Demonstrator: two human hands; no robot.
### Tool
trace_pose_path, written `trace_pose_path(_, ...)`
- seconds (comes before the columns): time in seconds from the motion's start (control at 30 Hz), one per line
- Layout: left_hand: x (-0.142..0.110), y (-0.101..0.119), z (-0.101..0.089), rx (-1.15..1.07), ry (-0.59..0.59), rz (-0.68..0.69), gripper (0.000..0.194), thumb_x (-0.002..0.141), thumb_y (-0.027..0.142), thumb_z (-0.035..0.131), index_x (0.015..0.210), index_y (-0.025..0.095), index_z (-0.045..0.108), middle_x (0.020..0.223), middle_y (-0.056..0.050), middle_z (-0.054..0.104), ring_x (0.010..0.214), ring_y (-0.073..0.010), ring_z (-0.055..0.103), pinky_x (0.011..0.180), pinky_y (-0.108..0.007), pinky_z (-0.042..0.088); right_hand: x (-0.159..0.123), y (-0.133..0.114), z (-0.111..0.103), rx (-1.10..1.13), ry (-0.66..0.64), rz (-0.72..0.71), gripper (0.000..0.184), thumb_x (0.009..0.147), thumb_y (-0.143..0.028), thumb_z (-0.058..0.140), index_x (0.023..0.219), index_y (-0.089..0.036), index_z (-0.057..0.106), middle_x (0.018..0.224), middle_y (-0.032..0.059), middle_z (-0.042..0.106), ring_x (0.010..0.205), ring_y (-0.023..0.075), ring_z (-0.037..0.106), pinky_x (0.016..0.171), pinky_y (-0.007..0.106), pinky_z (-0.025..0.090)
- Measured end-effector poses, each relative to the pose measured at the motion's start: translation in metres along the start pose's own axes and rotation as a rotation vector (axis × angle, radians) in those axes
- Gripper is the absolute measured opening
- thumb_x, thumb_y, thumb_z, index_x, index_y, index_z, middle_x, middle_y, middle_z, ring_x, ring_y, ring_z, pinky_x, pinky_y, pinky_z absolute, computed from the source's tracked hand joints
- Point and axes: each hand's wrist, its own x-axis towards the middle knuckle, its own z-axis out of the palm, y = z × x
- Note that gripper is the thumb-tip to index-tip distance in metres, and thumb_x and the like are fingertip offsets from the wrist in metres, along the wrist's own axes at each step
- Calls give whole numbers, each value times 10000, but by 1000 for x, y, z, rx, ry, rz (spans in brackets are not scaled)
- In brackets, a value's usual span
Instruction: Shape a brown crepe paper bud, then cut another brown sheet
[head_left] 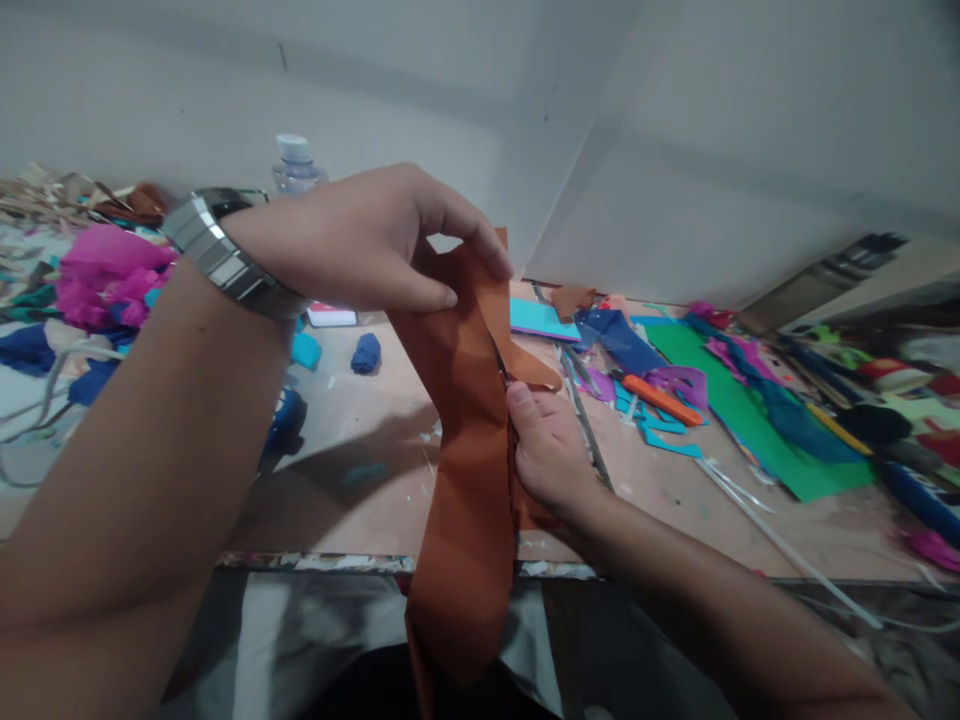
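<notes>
My left hand (367, 240), with a metal watch (217, 250) on its wrist, pinches the top edge of a long brown paper sheet (465, 480) between thumb and fingers. The sheet hangs down past the table edge toward my lap. My right hand (547, 450) is closed against the sheet's right edge about halfway down. A thin dark blade, seemingly scissors (501, 368), shows at a cut in the paper just above the right thumb; most of the tool is hidden behind the sheet. A narrow strip (525, 365) curls away to the right of the cut.
The worktable (360, 480) carries paper scraps: pink crumpled paper (105, 275) at left, a blue wad (366, 353), a green sheet (750, 410), an orange cutter (660, 398), turquoise pieces (540, 320). A plastic bottle (296, 165) stands at the back by the wall.
</notes>
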Motion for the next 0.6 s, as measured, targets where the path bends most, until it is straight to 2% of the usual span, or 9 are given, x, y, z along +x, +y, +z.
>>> trace_pose_path(0.23, 1, -2, 0, -13, 5, 12, 460, 864, 276, 683, 1304, 150, 728, 1094, -51, 787, 1060, -226, 713, 885, -241, 574, -1, 0, 1, 24, 14, 35, 625, 892, -755, 649, 620, -192, 628, 605, 9, 611, 563, 129, 542, 524, 248, 442)
trace_pose_path(0.4, 1, -2, 0, -22, 7, 21, 449, 854, 264, 684, 1289, 166, 741, 1129, -48, 783, 1036, -234, 725, 878, -271, 593, -1, -1, 3, 56, 6, 43, 608, 882, -761, 656, 664, -193, 669, 663, 27, 673, 625, 156, 613, 572, 266, 503)
trace_pose_path(0.6, 1, -4, 1, -46, 11, 15, 429, 857, 300, 679, 1261, 177, 749, 1060, -29, 785, 1107, -266, 723, 942, -339, 594, -2, -2, 3, 63, 12, 84, 612, 876, -764, 661, 663, -190, 661, 640, 22, 666, 592, 155, 606, 543, 265, 488)
